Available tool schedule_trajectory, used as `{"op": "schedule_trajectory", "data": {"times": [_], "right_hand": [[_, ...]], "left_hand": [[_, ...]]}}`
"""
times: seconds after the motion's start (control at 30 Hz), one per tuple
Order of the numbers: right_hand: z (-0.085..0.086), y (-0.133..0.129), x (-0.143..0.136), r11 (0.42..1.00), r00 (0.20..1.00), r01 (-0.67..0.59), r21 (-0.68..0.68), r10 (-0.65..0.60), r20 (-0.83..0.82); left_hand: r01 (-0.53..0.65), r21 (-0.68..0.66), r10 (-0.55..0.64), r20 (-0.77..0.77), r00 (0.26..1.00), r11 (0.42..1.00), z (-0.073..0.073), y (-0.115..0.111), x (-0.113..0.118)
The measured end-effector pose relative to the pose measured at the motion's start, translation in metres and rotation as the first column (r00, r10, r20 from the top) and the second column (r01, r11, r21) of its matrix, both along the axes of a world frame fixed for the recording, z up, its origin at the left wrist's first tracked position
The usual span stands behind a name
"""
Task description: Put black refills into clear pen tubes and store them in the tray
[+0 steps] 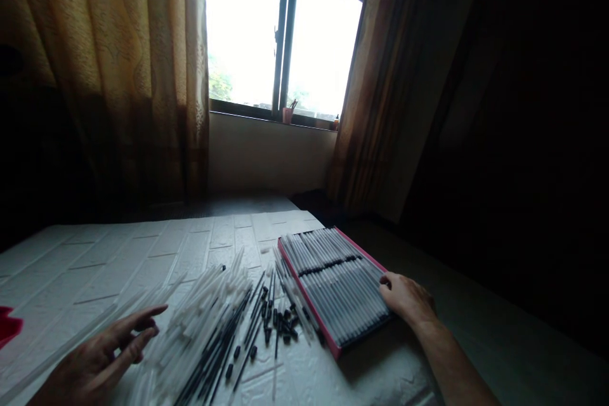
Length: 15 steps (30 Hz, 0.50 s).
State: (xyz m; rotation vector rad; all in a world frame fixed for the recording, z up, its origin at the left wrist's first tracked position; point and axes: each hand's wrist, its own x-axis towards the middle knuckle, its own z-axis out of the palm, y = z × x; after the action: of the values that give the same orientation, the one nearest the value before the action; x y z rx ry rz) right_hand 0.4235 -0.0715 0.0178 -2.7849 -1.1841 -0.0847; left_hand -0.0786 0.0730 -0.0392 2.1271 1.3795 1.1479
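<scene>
My left hand (111,352) hovers at the left beside a loose pile of clear tubes (195,314), its fingers apart and nothing between them. Black rods (221,342) lie next to the tubes, with small black caps (284,325) scattered to their right. A red-edged box (308,299) holds two rows of closely packed clear tubes with dark parts. My right hand (409,295) is closed on the right edge of this box, its fingertips partly hidden.
The work surface (109,254) has a white brick pattern. A red object (9,325) sits at the far left edge. Beyond are curtains (114,44) and a window, with a pink cup (287,115) on the sill.
</scene>
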Motion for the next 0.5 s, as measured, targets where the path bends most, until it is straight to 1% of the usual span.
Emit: {"op": "schedule_trajectory", "data": {"times": [0.07,0.1,0.17,0.23,0.33,0.4,0.5], "right_hand": [[0.001,0.000,-0.001,1.000,1.000,-0.010,-0.010,0.010,0.003],[0.000,0.000,-0.001,1.000,1.000,-0.014,-0.016,0.014,0.004],[0.000,0.001,0.001,0.999,1.000,-0.020,-0.029,0.020,0.005],[0.002,0.003,0.002,0.999,1.000,-0.025,-0.037,0.025,0.007],[0.011,0.011,-0.005,0.998,0.997,-0.068,-0.012,0.069,0.024],[0.021,0.020,-0.021,0.987,0.987,-0.157,0.035,0.155,0.052],[0.036,0.035,-0.064,0.934,0.938,-0.343,0.106,0.335,0.085]], "left_hand": [[0.106,-0.111,-0.105,0.011,0.994,0.988,0.010,-0.001,-0.001],[0.114,-0.139,-0.113,0.016,0.993,0.984,0.014,-0.002,-0.001],[0.106,-0.126,-0.102,0.036,0.994,0.986,0.021,-0.005,0.001],[0.111,-0.099,-0.108,0.033,0.994,0.989,0.024,-0.009,0.003],[-0.008,-0.003,0.008,0.023,1.000,1.000,0.023,-0.011,0.006],[-0.050,0.020,0.050,-0.001,0.999,0.999,0.022,-0.010,0.004],[-0.084,0.017,0.084,-0.052,0.995,0.996,0.023,-0.006,-0.001]]}}
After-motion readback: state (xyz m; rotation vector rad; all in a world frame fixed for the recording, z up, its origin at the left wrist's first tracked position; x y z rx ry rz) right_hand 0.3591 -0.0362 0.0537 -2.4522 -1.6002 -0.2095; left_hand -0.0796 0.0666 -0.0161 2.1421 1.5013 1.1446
